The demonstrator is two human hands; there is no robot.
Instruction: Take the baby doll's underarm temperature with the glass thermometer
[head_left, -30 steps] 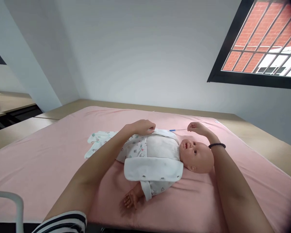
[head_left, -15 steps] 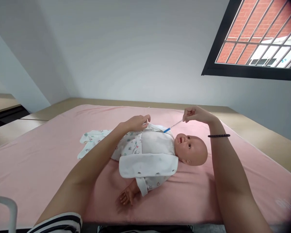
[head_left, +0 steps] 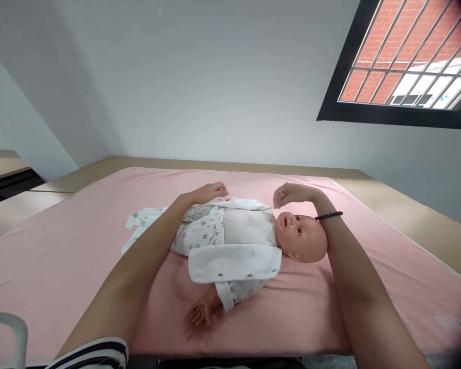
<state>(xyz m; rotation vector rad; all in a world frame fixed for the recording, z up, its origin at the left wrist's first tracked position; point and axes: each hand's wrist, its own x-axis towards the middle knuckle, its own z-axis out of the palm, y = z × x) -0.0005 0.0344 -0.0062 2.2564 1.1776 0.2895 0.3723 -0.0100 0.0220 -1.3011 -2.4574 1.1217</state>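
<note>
A: what's the baby doll (head_left: pixel 249 226) look like rn?
B: bald, mouth open, flat on its back mid-frame on a pink sheet (head_left: pixel 292 323), head pointing right. White jacket (head_left: pixel 234 264) is wide open over a plain pale torso, near flap folded toward the bottom of the frame, and the pants (head_left: pixel 202 233) have little prints.
A: and the hands?
B: right hand (head_left: pixel 286 195), right of center, pinches a thin stick (head_left: pixel 270 207), mostly hidden. Left hand (head_left: pixel 213 191) is curled above center, can't tell if it's gripping anything.
</note>
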